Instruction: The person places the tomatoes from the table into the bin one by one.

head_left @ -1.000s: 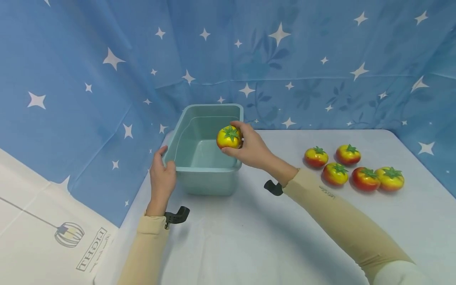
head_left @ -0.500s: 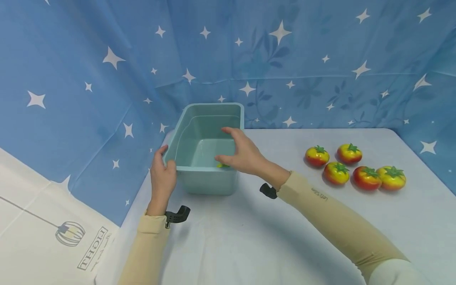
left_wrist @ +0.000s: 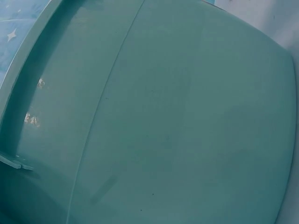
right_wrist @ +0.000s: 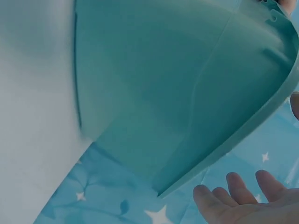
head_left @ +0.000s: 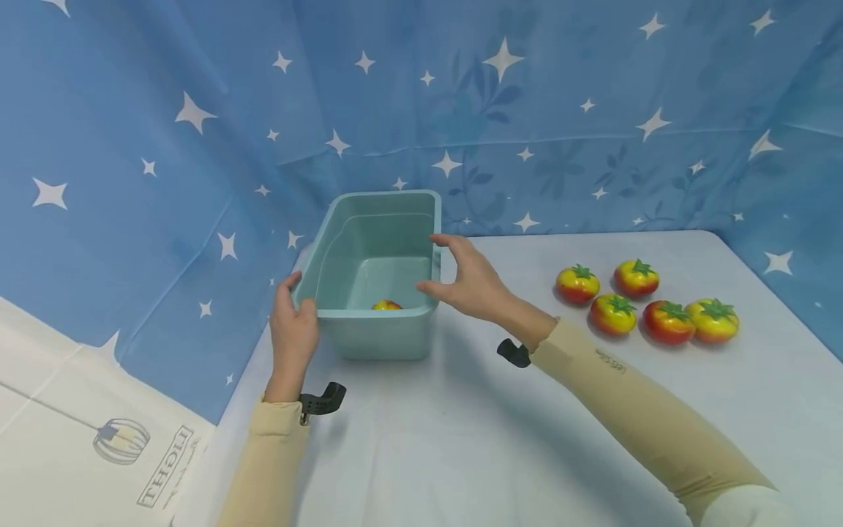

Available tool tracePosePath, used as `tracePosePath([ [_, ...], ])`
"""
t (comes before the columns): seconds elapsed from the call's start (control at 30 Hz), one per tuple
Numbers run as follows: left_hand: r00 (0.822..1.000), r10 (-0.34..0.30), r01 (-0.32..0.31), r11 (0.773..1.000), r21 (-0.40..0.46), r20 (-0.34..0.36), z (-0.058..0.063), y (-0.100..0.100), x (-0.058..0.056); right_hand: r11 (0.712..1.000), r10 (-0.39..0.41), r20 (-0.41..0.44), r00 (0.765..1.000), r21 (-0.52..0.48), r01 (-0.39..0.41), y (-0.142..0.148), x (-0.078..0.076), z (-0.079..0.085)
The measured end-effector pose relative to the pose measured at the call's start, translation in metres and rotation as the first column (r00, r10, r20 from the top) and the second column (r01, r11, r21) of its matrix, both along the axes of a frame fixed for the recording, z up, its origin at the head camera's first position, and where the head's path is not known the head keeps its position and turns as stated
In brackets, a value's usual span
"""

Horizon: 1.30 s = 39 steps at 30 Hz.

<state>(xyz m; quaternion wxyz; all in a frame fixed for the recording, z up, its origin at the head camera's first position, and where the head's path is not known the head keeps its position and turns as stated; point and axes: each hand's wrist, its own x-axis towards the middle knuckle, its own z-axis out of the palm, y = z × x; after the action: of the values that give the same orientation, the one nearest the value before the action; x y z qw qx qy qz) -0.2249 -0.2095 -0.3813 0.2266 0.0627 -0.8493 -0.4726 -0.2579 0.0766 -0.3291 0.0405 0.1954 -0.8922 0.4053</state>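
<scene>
A light teal plastic bin [head_left: 378, 340] stands on the table, one toy tomato [head_left: 386, 304] inside it, mostly hidden by the front wall. My left hand [head_left: 293, 337] grips the bin's front left corner, thumb over the rim and fingers along the outside. At the right rim is my right hand [head_left: 474, 282], thumb and fingers spread apart with nothing between them. In the right wrist view its fingers [right_wrist: 238, 191] lie extended just outside the bin's wall. The left wrist view is filled by the bin's outer wall [left_wrist: 182, 112].
Several more red-and-yellow toy tomatoes [head_left: 612, 315] with green leaves sit grouped on the right side of the white table [head_left: 408, 454]. A blue star-patterned curtain [head_left: 369, 102] rises behind the table and along both sides.
My right hand lets go of the tomato, which drops into the bin, then draws back right to the rim. My left hand keeps its grip on the corner.
</scene>
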Motion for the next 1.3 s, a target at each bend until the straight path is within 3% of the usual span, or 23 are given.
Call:
tracePosePath([
  [0.47, 1.000, 0.012, -0.012, 1.000, 0.010, 0.021, 0.000, 0.001, 0.001, 0.992, -0.123, 0.024, 0.992, 0.008, 0.123, 0.052, -0.005, -0.009],
  [0.87, 1.000, 0.004, -0.004, 1.000, 0.024, 0.009, 0.000, 0.002, 0.000, 0.985, -0.172, -0.006, 0.985, -0.004, 0.172, 0.110, -0.006, -0.023],
  [1.13, 1.000, 0.009, -0.010, 1.000, 0.011, 0.016, -0.001, 0.002, 0.000, 0.950, -0.312, 0.106, 0.944, 0.021, 0.312, 0.153, 0.008, -0.031],
  [1.3, 1.000, 0.018, -0.018, 1.000, 0.001, 0.021, -0.002, 0.001, -0.001, 0.936, -0.352, 0.131, 0.927, 0.028, 0.352, 0.181, 0.012, -0.034],
])
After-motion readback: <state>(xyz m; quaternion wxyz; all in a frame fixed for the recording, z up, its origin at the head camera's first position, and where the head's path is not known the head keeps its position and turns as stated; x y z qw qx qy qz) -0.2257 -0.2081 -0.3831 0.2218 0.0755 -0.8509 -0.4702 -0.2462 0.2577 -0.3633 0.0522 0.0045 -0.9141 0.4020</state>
